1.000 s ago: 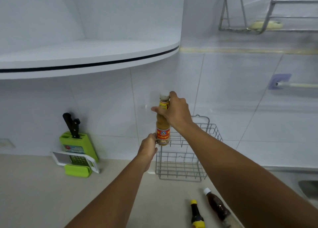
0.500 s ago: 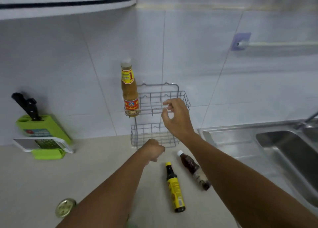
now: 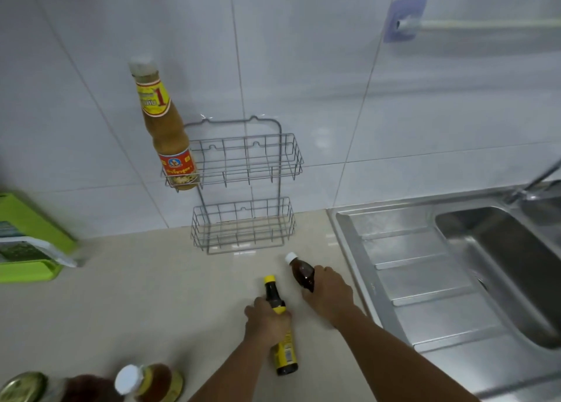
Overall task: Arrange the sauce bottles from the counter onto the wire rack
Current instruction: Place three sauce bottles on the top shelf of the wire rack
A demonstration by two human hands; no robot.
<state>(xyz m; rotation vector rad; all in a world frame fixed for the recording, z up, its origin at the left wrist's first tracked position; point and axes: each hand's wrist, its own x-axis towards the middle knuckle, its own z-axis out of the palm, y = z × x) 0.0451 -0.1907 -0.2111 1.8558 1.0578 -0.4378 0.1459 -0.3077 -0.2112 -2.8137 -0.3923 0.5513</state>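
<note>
A two-tier wire rack (image 3: 274, 149) hangs on the tiled wall. A tall orange sauce bottle (image 3: 164, 128) stands at the left end of its upper basket; the lower basket holds nothing. On the counter below lie two dark bottles. My left hand (image 3: 267, 322) is closed around the yellow-capped, yellow-labelled bottle (image 3: 283, 350). My right hand (image 3: 329, 292) grips the white-capped brown bottle (image 3: 300, 271). Both bottles still rest on the counter.
A steel sink (image 3: 491, 268) with drainboard fills the right side. A green knife block with grater (image 3: 27, 243) stands at far left. More bottles and a jar (image 3: 145, 382) sit at the bottom left edge. A towel bar (image 3: 485, 23) is on the wall.
Both hands have dropped from the rack to the counter and closed on the two lying bottles. The view has tilted down; the orange bottle stays in the upper basket.
</note>
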